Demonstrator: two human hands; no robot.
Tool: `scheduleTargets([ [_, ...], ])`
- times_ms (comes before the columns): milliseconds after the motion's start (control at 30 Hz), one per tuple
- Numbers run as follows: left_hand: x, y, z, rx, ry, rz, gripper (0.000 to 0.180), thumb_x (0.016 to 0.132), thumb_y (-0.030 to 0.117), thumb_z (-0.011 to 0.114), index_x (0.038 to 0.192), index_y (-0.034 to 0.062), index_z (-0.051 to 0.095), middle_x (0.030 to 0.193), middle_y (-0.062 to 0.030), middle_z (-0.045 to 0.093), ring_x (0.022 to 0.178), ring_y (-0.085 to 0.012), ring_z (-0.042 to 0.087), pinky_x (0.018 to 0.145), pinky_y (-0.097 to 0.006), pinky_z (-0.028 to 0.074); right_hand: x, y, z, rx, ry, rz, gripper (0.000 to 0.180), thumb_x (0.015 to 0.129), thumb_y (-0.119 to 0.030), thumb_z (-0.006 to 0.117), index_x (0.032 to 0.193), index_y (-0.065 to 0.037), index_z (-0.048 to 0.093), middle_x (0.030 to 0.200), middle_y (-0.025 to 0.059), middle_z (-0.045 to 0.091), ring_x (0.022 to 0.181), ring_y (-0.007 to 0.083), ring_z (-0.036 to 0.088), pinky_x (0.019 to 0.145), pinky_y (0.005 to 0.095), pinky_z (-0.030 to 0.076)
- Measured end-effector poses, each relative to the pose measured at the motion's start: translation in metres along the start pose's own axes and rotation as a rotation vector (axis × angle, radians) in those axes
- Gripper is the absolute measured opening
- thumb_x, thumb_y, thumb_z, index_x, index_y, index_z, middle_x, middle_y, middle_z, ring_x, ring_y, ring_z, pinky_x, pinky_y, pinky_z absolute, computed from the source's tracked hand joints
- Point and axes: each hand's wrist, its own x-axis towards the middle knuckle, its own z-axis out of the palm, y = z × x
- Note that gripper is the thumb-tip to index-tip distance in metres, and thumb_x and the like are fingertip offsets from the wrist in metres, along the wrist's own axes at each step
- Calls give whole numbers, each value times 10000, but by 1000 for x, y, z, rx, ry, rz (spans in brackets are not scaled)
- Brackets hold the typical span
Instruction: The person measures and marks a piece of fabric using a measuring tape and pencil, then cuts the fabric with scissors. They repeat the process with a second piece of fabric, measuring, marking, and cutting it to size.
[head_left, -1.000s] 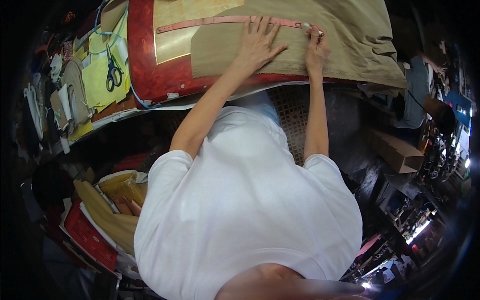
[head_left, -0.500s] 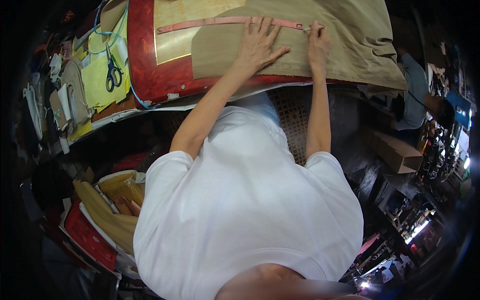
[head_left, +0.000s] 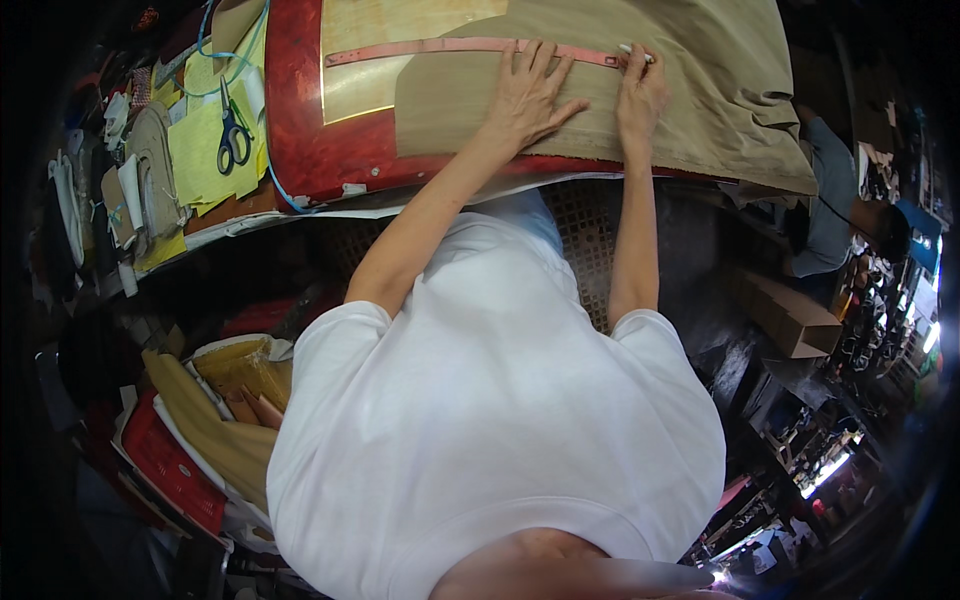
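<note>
Still, left hand [head_left: 527, 95] flat on tan fabric [head_left: 700, 110], right hand [head_left: 640, 90] unmoved at pink ruler [head_left: 450, 47]

The cloth [head_left: 600, 100] runs off the top edge. The right hand [head_left: 640, 95] hides most of its white marker [head_left: 634, 49].

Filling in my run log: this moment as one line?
left hand: flat on ruler | right hand: marker at ruler | tan cloth underneath
</note>
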Motion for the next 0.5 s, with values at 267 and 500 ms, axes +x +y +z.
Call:
scheduleTargets([
  [267, -4, -5, 9, 151, -11, 49, 646, 881, 592, 524, 1322, 120, 548, 1424, -160, 424, 1371, -342, 301, 1120, -547, 207, 10, -52, 80, -106, -289, -403, 278, 915, -326, 597, 985, -79, 703, 860, 89, 700, 935, 297, 609, 851, 424, 445],
  [500, -4, -5, 13, 182, 16, 47, 607, 893, 567, 514, 1319, 135, 552, 1458, -185, 382, 1367, -352, 313, 1123, -552, 200, 11, -42, 109, -232, -426, -403, 266, 922, -316, 584, 1031, -101, 696, 860, 87, 688, 929, 302, 607, 818, 434, 454],
])
